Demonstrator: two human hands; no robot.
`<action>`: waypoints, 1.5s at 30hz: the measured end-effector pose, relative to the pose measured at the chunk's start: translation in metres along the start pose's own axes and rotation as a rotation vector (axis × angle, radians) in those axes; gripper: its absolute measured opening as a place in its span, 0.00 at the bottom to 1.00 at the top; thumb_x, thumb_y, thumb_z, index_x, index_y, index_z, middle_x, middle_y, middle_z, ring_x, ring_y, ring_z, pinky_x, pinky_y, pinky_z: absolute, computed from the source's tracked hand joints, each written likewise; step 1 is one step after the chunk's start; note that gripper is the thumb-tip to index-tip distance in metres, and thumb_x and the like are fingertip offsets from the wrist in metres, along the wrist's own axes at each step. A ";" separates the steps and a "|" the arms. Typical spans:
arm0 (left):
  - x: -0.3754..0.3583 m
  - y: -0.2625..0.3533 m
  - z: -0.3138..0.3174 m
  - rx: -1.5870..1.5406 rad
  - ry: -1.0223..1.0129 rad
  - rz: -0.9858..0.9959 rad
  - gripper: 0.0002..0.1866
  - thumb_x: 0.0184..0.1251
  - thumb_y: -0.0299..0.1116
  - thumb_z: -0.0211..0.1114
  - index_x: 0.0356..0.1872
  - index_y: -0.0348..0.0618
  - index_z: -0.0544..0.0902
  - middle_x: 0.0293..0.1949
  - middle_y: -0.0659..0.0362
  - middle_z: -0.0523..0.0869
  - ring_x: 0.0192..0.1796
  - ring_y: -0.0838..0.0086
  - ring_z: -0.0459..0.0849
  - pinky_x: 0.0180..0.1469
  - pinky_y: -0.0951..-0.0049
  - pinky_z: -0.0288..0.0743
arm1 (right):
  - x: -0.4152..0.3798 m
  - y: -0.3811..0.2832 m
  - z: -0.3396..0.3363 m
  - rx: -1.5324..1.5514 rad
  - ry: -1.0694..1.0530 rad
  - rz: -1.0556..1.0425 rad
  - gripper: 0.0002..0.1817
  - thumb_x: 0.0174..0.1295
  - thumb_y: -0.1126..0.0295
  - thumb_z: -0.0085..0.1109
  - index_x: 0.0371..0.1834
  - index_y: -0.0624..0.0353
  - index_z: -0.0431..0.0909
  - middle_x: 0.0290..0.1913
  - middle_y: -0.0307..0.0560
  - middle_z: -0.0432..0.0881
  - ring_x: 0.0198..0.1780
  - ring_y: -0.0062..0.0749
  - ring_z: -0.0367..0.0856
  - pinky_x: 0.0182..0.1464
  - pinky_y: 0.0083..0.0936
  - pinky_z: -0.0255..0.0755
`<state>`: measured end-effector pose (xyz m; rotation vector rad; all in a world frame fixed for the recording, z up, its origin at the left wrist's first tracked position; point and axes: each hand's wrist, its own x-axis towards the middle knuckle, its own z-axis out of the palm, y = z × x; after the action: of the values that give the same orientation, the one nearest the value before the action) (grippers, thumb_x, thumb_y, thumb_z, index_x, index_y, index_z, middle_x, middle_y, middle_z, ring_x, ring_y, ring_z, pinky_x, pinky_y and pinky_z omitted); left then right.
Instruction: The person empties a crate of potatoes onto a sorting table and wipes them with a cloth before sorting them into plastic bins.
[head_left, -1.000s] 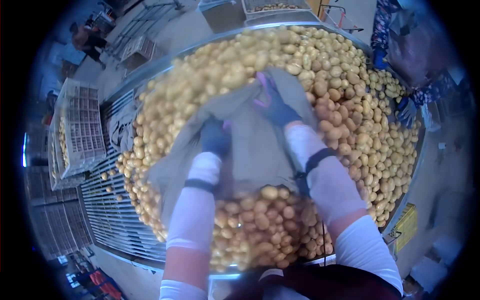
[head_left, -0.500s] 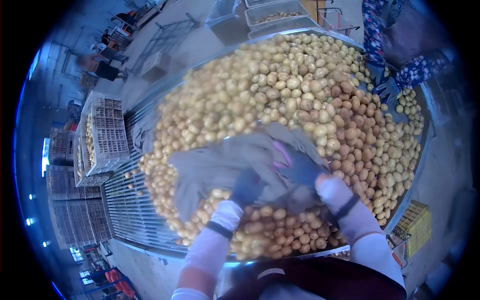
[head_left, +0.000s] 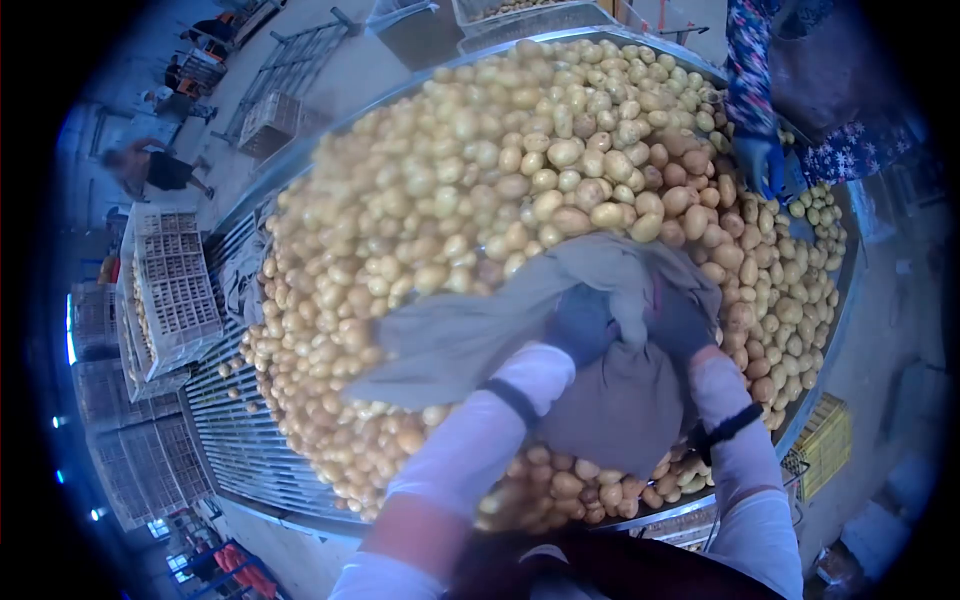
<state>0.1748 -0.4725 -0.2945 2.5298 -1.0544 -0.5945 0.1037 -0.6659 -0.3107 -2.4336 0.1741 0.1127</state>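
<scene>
My left hand (head_left: 582, 322) and my right hand (head_left: 682, 322), both in dark blue gloves, grip a grey cloth sack (head_left: 610, 410) and hold it bunched over a big heap of yellow potatoes (head_left: 480, 170). The sack's loose end (head_left: 440, 345) trails left across the potatoes. White sleeves with black bands cover both my forearms. The heap fills a round metal table (head_left: 300, 150).
Another person in a flowered sleeve and a blue glove (head_left: 762, 160) reaches into the potatoes at the upper right. A slatted metal conveyor (head_left: 235, 430) lies left of the heap. Plastic crates (head_left: 170, 285) stand stacked at the left, a yellow crate (head_left: 825, 440) at the right. A person (head_left: 150, 170) stands far left.
Both hands have come together and moved right, gathering the sack into a bunch. The sack, spread wide over the potatoes a second ago, now hangs folded between my hands.
</scene>
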 end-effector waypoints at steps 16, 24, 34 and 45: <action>-0.183 -0.056 -0.028 0.164 0.284 0.008 0.28 0.70 0.51 0.64 0.65 0.46 0.77 0.59 0.50 0.81 0.60 0.51 0.77 0.59 0.49 0.71 | -0.066 -0.022 0.019 -0.316 0.254 -0.244 0.29 0.68 0.57 0.57 0.70 0.58 0.71 0.60 0.62 0.79 0.62 0.56 0.77 0.67 0.43 0.66; -0.257 -0.087 -0.074 -0.009 0.527 -0.235 0.20 0.67 0.51 0.70 0.49 0.47 0.89 0.32 0.56 0.88 0.35 0.66 0.88 0.40 0.63 0.79 | -0.126 -0.085 0.015 -0.055 -0.015 -0.202 0.12 0.68 0.59 0.59 0.41 0.55 0.84 0.39 0.49 0.84 0.44 0.46 0.80 0.50 0.39 0.72; -0.485 -0.067 -0.107 -0.095 0.750 -0.675 0.13 0.67 0.42 0.73 0.35 0.40 0.91 0.15 0.61 0.83 0.20 0.78 0.83 0.27 0.74 0.75 | -0.245 -0.181 0.034 0.228 0.316 -0.330 0.11 0.56 0.68 0.73 0.41 0.54 0.84 0.38 0.43 0.83 0.44 0.45 0.81 0.53 0.42 0.76; -0.392 -0.086 0.024 0.279 0.339 -0.470 0.45 0.55 0.66 0.68 0.70 0.49 0.74 0.75 0.50 0.66 0.76 0.43 0.60 0.77 0.36 0.45 | -0.141 -0.185 0.101 -0.175 -0.128 -0.448 0.46 0.49 0.60 0.74 0.75 0.48 0.66 0.76 0.49 0.64 0.77 0.54 0.58 0.78 0.60 0.46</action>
<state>-0.0368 -0.1324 -0.2573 3.0048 -0.4468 -0.1155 -0.0103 -0.4473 -0.2518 -2.5640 -0.4546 0.0839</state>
